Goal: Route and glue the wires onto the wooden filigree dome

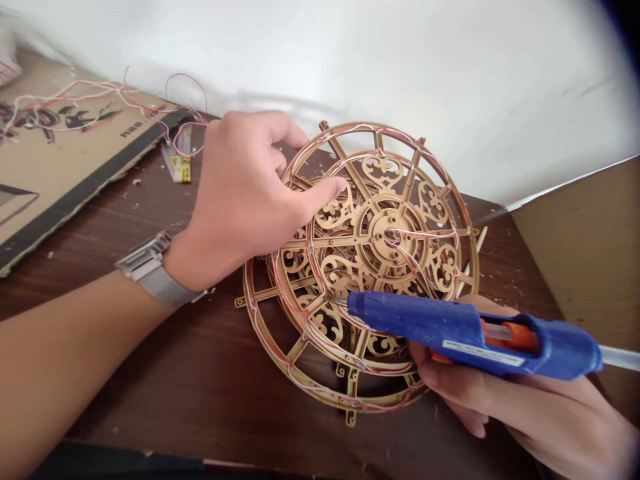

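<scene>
My right hand (480, 393) is wrapped round a blue glue gun (415, 317) with an orange trigger, a clear glue stick poking out of its back end. The gun's metal tip meets or hovers just over a spoke of a gold ornamental wheel frame (350, 240); I cannot tell whether they touch. Red and white wires (280, 287) run along the frame's rings and come together at its hub. A second similar frame (295, 350) lies underneath. My left hand (255, 187) grips the upper frame's left rim, thumb on top and fingers behind.
A brown wooden table (175, 373) carries small white scraps. Cardboard (65, 180) with loose red and white wires (120, 90) lies at the left. Near it is a clear piece with a yellow label (181, 169). A white wall (425, 73) stands behind, a brown panel (595, 247) at right.
</scene>
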Available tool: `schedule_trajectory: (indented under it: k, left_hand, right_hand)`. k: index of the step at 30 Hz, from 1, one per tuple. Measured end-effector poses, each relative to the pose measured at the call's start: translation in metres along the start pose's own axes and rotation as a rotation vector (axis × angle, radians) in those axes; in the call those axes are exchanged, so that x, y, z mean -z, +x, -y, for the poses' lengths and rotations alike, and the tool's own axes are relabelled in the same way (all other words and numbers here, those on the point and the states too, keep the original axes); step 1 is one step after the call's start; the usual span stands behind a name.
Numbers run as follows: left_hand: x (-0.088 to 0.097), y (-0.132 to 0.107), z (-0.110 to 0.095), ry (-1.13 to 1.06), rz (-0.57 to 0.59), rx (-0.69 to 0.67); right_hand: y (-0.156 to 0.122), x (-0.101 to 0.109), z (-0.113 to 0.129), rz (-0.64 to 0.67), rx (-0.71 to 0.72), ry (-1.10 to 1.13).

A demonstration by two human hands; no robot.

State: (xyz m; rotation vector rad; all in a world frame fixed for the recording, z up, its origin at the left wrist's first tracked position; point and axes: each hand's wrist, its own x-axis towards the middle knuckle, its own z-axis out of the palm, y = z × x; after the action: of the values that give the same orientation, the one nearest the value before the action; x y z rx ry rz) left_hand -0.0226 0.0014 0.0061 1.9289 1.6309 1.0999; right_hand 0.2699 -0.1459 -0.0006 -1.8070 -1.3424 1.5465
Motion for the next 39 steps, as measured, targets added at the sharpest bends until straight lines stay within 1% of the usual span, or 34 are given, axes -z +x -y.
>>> schedule_trajectory:
  k: [9,14,18,26,31,39]
  left_hand:
    - [0.0019,0.0005,-0.0022,0.028,0.004,-0.001]
    - [0.0013,-0.0004,-0.0018,0.037,0.001,0.004]
    - [0.0011,-0.0016,-0.001,0.03,0.015,0.007]
    - [-0.0017,-0.003,0.0002,-0.006,-0.025,-0.036]
    - [-0.0067,-0.004,0.0043,0.01,-0.119,-0.128]
    - [-0.0075,-0.004,0.0036,-0.01,-0.118,-0.138]
  right_hand:
    - [-0.0003,0.0021,-0.0017,0.025,0.046,-0.015]
    - [-0.0004,-0.0002,0.0003,-0.008,-0.027,0.01]
    - [-0.0008,-0.0027,0.0019,-0.01,-0.069,0.033]
    - [0.0007,-0.0009,-0.0005,-0.004,-0.094,0.042]
    - [0.0011,0.0003,-0.0005,-0.002,-0.109,0.035]
    - [0.0004,-0.0022,-0.0001,-0.032,-0.098,0.073]
